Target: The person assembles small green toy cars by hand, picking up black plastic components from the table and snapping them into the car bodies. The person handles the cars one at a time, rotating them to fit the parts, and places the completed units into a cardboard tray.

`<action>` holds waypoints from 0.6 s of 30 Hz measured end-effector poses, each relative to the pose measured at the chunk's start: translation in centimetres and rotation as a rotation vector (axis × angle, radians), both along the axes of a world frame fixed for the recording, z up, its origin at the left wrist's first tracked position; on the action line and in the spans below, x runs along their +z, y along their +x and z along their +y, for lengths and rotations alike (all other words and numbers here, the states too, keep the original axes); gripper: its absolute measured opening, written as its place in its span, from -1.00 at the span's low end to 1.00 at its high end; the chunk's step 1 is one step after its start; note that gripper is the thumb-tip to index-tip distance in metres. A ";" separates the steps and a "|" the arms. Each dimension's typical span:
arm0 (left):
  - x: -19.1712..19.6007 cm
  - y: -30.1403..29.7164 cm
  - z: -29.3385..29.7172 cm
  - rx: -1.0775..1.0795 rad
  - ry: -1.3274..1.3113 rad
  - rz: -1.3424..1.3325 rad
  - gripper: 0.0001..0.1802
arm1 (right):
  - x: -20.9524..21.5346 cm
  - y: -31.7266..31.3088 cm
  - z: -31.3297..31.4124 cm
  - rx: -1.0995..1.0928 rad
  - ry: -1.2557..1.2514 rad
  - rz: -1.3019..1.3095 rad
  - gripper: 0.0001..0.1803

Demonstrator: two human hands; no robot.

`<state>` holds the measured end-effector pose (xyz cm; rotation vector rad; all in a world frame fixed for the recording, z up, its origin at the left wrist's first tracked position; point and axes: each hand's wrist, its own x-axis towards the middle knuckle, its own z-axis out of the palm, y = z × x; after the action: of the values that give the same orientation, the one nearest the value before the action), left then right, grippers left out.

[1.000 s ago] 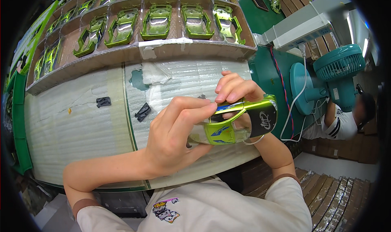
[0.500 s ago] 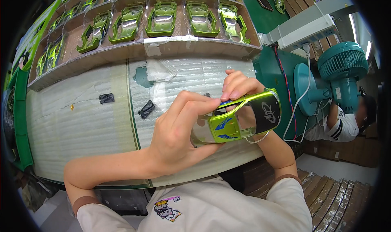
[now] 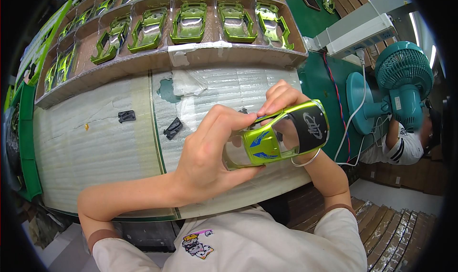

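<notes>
Green, glossy toy car shell with blue streaks, clear windows and a black end; my left hand and right hand pinch it between them.

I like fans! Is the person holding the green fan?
No, both hands hold a green toy car body; the fan stands apart on the right.

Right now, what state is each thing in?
green toy car shell: off the table, held between both hands.
left hand: grip closed on the shell's front end.
right hand: fingers on the shell's top edge.
black clips: loose on the white mat.
tray shells: seated in their compartments.
</notes>
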<state>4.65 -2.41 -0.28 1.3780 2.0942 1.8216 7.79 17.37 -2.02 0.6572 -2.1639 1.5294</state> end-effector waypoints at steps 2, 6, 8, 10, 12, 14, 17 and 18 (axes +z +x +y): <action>0.4 -0.4 0.0 -0.010 -0.047 -0.079 -0.32 | -0.5 -0.1 -0.3 0.067 -0.279 -0.143 -0.69; 0.6 -2.3 0.1 0.168 0.036 0.086 -0.28 | 0.9 0.3 -1.6 -0.112 -0.546 -0.553 -0.50; 0.6 -3.9 0.7 0.338 0.142 0.380 -0.33 | 1.5 0.2 -1.6 0.102 -0.629 -0.536 -0.38; 0.2 -5.3 0.7 0.388 0.024 0.720 -0.38 | 1.8 0.6 -2.6 0.231 -0.786 -0.534 -0.35; -1.0 -5.2 1.2 0.427 -0.041 0.921 -0.49 | 1.7 1.2 -2.8 0.210 -0.880 -0.548 -0.32; -1.1 -4.6 1.5 0.339 -0.055 0.989 -0.51 | 1.5 1.0 -2.4 0.178 -0.995 -0.551 -0.32; -0.8 -4.1 1.6 0.196 -0.046 0.837 -0.45 | 2.5 0.7 -1.7 0.009 -0.884 -0.544 -0.30; -0.3 -4.0 1.3 0.165 -0.031 0.692 -0.38 | 2.7 0.5 -1.5 0.000 -0.920 -0.494 -0.33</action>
<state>0.64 -1.10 -0.55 2.1116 2.5799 1.4757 8.32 15.88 0.65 -0.0445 -1.4207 2.5811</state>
